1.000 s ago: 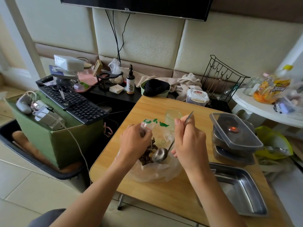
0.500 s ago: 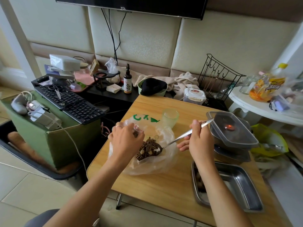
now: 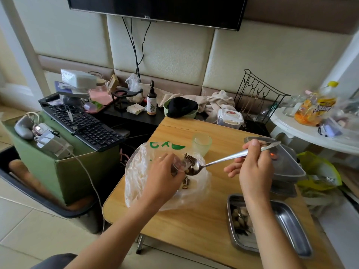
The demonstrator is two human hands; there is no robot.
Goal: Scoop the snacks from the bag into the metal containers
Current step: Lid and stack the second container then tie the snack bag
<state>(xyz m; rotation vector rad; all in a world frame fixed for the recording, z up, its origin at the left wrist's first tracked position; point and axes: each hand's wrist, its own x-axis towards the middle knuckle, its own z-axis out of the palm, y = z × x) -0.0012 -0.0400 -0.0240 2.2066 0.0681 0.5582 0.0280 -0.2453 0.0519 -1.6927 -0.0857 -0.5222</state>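
Observation:
A clear plastic bag (image 3: 139, 177) with green print lies open on the wooden table (image 3: 194, 226), holding dark and pale snacks (image 3: 186, 183). My left hand (image 3: 163, 181) grips the bag's rim. My right hand (image 3: 252, 167) holds a metal spoon (image 3: 219, 159) by its handle; the bowl, heaped with snacks, hovers just above the bag's mouth. A shallow metal tray (image 3: 291, 228) at the near right has a few snacks in its left end, partly hidden by my right forearm.
A stack of metal containers under a clear lid (image 3: 287, 167) stands at the table's right edge. A pale green cup (image 3: 202, 143) sits behind the bag. A keyboard (image 3: 85, 125) on a green box lies left, a white side table (image 3: 310, 131) right.
The loaded spoon has lifted out of the bag and its bowl now sits higher, above the bag's mouth. My left hand keeps hold of the bag's rim.

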